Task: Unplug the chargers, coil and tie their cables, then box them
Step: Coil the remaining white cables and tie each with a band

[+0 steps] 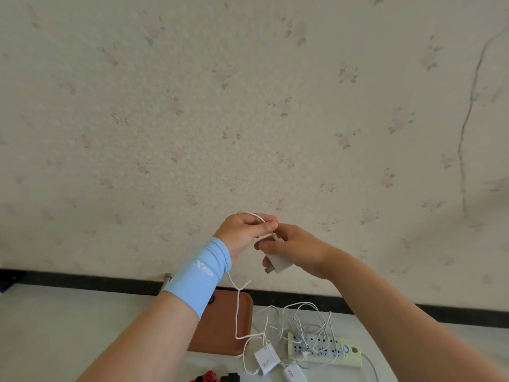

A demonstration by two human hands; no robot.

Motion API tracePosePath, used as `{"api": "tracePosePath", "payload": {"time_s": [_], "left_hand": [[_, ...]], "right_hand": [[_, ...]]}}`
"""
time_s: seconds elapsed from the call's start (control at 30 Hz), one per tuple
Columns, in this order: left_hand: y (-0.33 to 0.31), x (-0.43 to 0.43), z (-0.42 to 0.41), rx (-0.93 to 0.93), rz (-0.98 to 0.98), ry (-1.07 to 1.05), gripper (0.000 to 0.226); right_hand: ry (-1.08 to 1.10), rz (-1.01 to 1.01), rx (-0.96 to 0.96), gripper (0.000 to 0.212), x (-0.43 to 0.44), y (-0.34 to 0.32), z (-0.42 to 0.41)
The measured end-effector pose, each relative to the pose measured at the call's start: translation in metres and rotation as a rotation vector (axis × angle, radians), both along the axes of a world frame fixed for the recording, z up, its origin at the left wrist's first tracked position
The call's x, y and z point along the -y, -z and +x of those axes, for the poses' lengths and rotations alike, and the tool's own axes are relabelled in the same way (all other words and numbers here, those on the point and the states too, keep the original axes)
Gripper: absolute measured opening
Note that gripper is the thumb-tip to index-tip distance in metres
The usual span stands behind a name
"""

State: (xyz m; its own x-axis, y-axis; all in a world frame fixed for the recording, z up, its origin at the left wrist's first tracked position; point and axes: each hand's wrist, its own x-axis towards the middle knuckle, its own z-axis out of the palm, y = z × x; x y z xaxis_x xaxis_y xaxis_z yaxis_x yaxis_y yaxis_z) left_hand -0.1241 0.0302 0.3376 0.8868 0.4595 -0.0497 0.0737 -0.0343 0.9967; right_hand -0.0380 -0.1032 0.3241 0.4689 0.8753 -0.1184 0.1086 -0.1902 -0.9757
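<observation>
Both hands are raised in front of the wall. My right hand [298,250] holds a white charger block [279,262], prongs pointing left and down. My left hand [245,231], with a light blue wrist sleeve, pinches the charger's white cable [237,312] close to the block; the cable loops over the fingers and hangs down to the table. On the table lie two more white chargers [265,359], [294,373] among tangled white cables [303,321], beside a pale power strip [325,350].
A brown tray-like box [220,326] lies on the white table behind my left forearm. Red and black items [217,378] show at the bottom edge. A black baseboard runs along the floral-papered wall. The power strip's own cord leaves to the right.
</observation>
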Motion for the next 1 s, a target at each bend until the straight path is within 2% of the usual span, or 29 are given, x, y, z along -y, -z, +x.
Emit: {"api": "tracePosePath", "payload": {"time_s": [0.03,0.1,0.17,0.2,0.3,0.37,0.43,0.47,0.5,0.6,0.63,0.67,0.73,0.83,0.9,1.0], "left_hand": [[-0.002,-0.004,0.0,-0.008,-0.03,-0.027,0.014],[-0.009,-0.016,-0.002,0.012,-0.229,-0.103,0.012],[-0.015,-0.03,-0.006,0.071,-0.404,-0.155,0.01],[-0.016,-0.038,-0.007,0.086,-0.42,-0.184,0.012],[-0.012,-0.055,-0.014,0.059,-0.299,-0.255,0.031],[-0.012,-0.061,-0.021,0.043,-0.335,-0.256,0.044],[-0.014,-0.06,-0.025,0.022,-0.418,-0.217,0.037],[-0.015,-0.058,-0.026,-0.015,-0.35,-0.221,0.032],[-0.014,-0.058,-0.026,-0.087,-0.152,-0.248,0.028],[-0.005,-0.062,-0.025,-0.41,0.718,-0.421,0.042],[-0.007,-0.063,-0.025,-0.511,0.936,-0.475,0.047],[-0.01,-0.064,-0.026,-0.568,1.1,-0.534,0.049],[-0.017,-0.063,-0.025,-0.465,1.256,-0.691,0.044],[-0.01,-0.065,-0.021,-0.084,1.159,-0.829,0.04],[-0.003,-0.066,-0.019,0.099,0.932,-0.699,0.037],[-0.002,-0.05,-0.015,0.135,0.509,-0.441,0.031]], "right_hand": [[0.022,-0.043,0.043,0.03,-0.001,0.001,0.001],[0.079,-0.127,0.096,0.022,0.001,0.0,0.005],[0.171,-0.208,0.101,0.023,0.006,-0.001,0.013],[0.22,-0.249,0.102,0.026,0.008,-0.001,0.018],[0.32,-0.38,0.146,0.028,0.016,0.002,0.031],[0.336,-0.41,0.188,0.024,0.019,0.003,0.035],[0.316,-0.407,0.241,0.022,0.021,0.005,0.034],[0.301,-0.397,0.244,0.022,0.02,0.006,0.033],[0.284,-0.382,0.231,0.023,0.018,0.007,0.031],[0.231,-0.297,0.188,0.025,0.011,0.008,0.027],[0.219,-0.264,0.165,0.027,0.01,0.008,0.026],[0.209,-0.232,0.138,0.029,0.009,0.008,0.025],[0.198,-0.17,0.092,0.031,0.008,0.007,0.025],[0.231,-0.131,0.067,0.038,0.009,0.008,0.027],[0.241,-0.15,0.075,0.042,0.01,0.013,0.028],[0.189,-0.214,0.13,0.048,0.006,0.023,0.027]]}}
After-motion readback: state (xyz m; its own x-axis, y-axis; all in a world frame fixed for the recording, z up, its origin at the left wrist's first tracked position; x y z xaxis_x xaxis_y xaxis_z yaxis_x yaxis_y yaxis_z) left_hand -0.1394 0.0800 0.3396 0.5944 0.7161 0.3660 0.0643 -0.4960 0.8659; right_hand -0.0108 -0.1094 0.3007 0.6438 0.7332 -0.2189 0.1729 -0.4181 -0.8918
